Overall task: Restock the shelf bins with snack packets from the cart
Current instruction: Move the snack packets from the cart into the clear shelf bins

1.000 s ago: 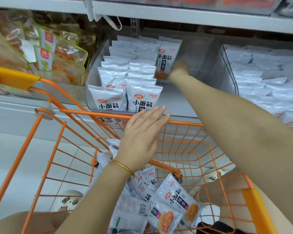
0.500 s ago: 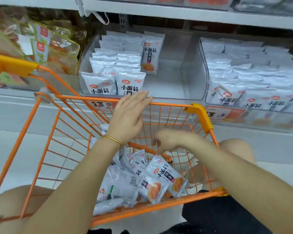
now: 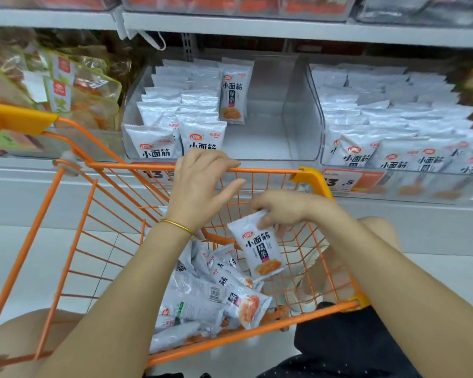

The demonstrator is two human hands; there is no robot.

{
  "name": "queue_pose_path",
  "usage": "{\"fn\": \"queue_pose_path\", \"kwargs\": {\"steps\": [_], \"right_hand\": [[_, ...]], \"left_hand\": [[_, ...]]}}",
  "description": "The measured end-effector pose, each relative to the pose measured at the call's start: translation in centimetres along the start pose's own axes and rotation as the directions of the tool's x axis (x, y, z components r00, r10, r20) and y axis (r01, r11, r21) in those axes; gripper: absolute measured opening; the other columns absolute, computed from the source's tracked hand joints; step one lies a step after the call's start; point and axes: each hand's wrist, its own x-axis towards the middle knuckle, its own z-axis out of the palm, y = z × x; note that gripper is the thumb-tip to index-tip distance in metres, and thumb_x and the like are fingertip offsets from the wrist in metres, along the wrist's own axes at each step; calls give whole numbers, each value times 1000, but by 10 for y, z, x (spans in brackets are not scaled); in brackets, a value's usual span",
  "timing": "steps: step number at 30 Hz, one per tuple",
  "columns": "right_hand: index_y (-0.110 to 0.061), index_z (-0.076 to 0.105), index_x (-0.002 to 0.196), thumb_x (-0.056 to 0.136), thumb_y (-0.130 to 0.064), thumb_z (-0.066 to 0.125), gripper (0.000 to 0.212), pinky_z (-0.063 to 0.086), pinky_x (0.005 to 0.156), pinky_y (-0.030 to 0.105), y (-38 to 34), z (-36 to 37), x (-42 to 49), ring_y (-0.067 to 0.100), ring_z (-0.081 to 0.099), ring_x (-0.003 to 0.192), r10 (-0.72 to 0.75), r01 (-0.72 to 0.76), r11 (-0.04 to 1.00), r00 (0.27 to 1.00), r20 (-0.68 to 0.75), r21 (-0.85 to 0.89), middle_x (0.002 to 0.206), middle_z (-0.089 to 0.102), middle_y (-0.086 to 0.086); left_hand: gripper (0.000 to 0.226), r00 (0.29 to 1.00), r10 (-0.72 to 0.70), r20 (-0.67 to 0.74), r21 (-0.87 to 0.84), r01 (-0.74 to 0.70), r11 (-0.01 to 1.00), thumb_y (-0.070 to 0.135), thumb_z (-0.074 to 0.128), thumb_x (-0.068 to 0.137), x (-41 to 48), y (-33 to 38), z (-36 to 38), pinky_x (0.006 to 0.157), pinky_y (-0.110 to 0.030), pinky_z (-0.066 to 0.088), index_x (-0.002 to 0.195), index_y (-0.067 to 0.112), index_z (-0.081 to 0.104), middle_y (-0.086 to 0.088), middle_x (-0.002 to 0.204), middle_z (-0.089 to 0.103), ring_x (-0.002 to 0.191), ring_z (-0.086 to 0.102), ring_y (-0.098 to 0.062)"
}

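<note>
Pinching a packet (image 3: 260,249) by its top seam, the right hand (image 3: 281,211) is holding it upright, printed face toward the camera, clear of the pile (image 3: 202,290) lying below the grip in the cart (image 3: 74,241). The fingertips are clamping only the sealed edge, so the packet is dangling freely. That is looking adequate for so light a pouch, though a swing could be snagging its lower corner on the cart wires just beside it.

Left of the grip and a little beyond it, the left hand (image 3: 200,186) is hooking its fingers over the cart's far rim, thumb sticking out, apparently steadying the cart.

Beyond and above the grip, the middle bin (image 3: 298,115) is sitting partly filled. Two rows (image 3: 175,110) are filling its left side. A lone packet (image 3: 232,96) is standing at the back of a third row, with bare floor showing in front of it and to its right.

Doing this step well is likely meaning carrying the packet over the rim, keeping it upright and facing forward, and setting it directly in front of that lone packet. Right of that, the next bin (image 3: 393,118) is already looking full.
</note>
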Motion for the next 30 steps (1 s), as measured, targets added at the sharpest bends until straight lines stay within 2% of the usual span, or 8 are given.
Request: {"fn": "queue_pose_path", "kwargs": {"steps": [6, 11, 15, 17, 20, 23, 26, 30], "right_hand": [[-11, 54, 85, 90, -1, 58, 11, 60, 61, 31, -6, -32, -39, 12, 67, 69, -80, 201, 902, 947, -310, 382, 78, 62, 3], [-8, 56, 94, 91, -7, 58, 3, 58, 58, 28, -12, -35, -38, 13, 69, 65, -36, 309, 736, 906, -422, 602, 75, 71, 4], [-10, 56, 110, 85, -14, 65, 26, 58, 64, 32, -14, -24, -29, 18, 71, 79, -45, 226, 701, 961, -275, 676, 90, 74, 3], [-13, 62, 101, 82, -7, 67, 20, 58, 65, 30, -18, -21, -28, 14, 71, 75, -88, 208, 714, 974, -208, 669, 84, 74, -1], [-12, 65, 90, 83, -6, 64, 9, 58, 62, 29, -19, -40, -26, 11, 70, 65, -22, 241, 638, 955, -296, 731, 74, 74, -1], [-12, 67, 89, 85, -11, 66, 4, 57, 58, 25, -16, -75, -15, 9, 70, 64, 131, 322, 601, 863, -488, 731, 75, 74, -1], [-9, 67, 94, 81, -7, 71, 14, 57, 60, 25, -12, -106, 23, 7, 68, 66, 224, 313, 738, 722, -655, 598, 86, 71, 1], [-6, 66, 99, 65, -9, 83, 38, 57, 82, 43, -5, -123, 87, 22, 68, 91, 310, 87, 866, 681, -664, 493, 101, 71, 7]], "left_hand": [[47, 948, -209, 241, -393, 292, 872, 59, 49, 76, 3, 23, -7, 72, -29, 47, 108, 27, 59, 17, 86, 61, 81, 57, -8], [17, 888, -333, 316, -697, 456, 553, 17, 66, 85, 9, 31, -11, 72, -28, 55, 97, 27, 60, 11, 93, 68, 83, 66, -6], [11, 846, -481, 231, -782, 455, 425, 9, 62, 87, 16, 30, -18, 67, -26, 56, 93, 18, 61, 6, 86, 69, 75, 67, -4], [2, 817, -537, 209, -787, 467, 403, 17, 60, 89, 17, 27, -18, 63, -39, 56, 89, 17, 59, -5, 80, 69, 73, 67, -15], [17, 839, -543, 30, -691, 410, 595, 32, 50, 90, 14, 20, -15, 73, -50, 52, 96, 17, 56, -4, 89, 63, 84, 59, -24], [29, 930, -302, -212, -202, 260, 944, 28, 47, 91, 12, 4, -14, 101, -34, 35, 113, 13, 58, -1, 120, 56, 115, 46, -16], [34, 993, -73, -91, 138, 85, 987, 21, 45, 91, 8, -5, -3, 113, -46, 20, 123, 16, 55, -14, 145, 38, 138, 26, -31], [48, 999, 34, 32, 214, -41, 976, 1, 62, 82, 1, -14, 14, 114, -51, 12, 126, 19, 55, -20, 150, 26, 141, 18, -36]]}}
